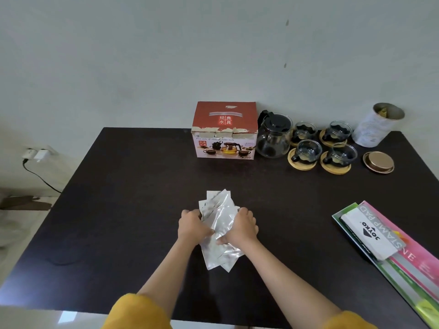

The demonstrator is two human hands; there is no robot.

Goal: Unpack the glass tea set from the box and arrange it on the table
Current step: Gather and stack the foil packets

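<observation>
The red tea set box (pixel 225 131) stands closed at the back of the dark table (pixel 123 210). To its right stands a glass teapot (pixel 273 136) with a black lid. Beside the teapot sit several glass cups (pixel 308 150) on round wooden coasters (pixel 301 165). Near the table's middle, my left hand (pixel 192 224) and my right hand (pixel 242 225) both grip a bundle of silver foil sachets (pixel 219 233) lying on the tabletop.
An open white tin (pixel 377 125) stands at the back right, its gold lid (pixel 378 162) lying in front of it. A stamp pad box on coloured folders (pixel 389 243) lies at the right edge. A charger and cable (pixel 35 157) sit by the wall on the left.
</observation>
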